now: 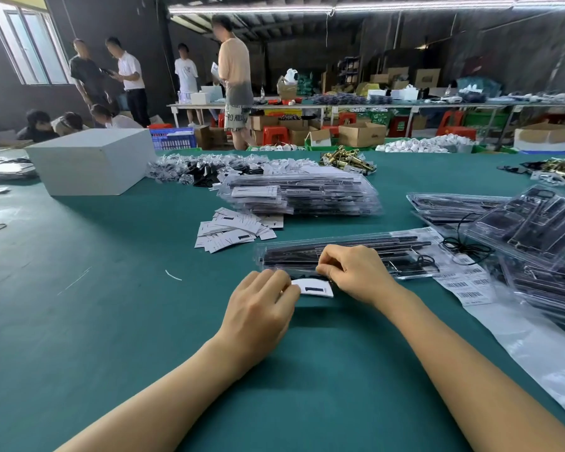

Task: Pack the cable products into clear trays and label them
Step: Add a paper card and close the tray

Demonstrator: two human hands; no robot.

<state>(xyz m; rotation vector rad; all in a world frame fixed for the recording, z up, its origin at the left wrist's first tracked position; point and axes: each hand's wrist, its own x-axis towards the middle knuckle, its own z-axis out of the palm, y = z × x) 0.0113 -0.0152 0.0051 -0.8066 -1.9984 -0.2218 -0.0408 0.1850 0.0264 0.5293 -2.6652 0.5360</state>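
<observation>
White label card (313,287) pinched by my left hand (258,308) and right hand (356,272) | risk: slips askew at clear tray (349,256) edge.

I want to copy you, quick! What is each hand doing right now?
Left hand: pinching the left end of the white card.
Right hand: pinching the card's right end, at the near edge of the clear tray.
</observation>
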